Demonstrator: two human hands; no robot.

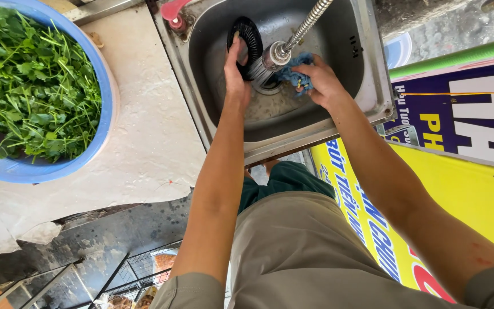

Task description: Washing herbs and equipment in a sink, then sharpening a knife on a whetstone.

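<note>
Inside a steel sink (pixel 367 86), my left hand (pixel 236 77) grips a round black slotted strainer (pixel 251 35), held on edge against the basin's back wall. My right hand (pixel 322 83) clutches a blue scrubbing cloth (pixel 294 70) close to the strainer. A flexible metal tap hose (pixel 307 24) hangs between both hands, and water runs from its nozzle (pixel 274 55) toward the drain.
A large blue basin (pixel 107 103) full of leafy green herbs (pixel 32 86) stands on the pale counter (pixel 150 131) left of the sink. A red tap handle (pixel 172 12) sits at the sink's corner. A yellow and blue banner (pixel 464 189) lies to the right, a wire rack (pixel 138 274) below.
</note>
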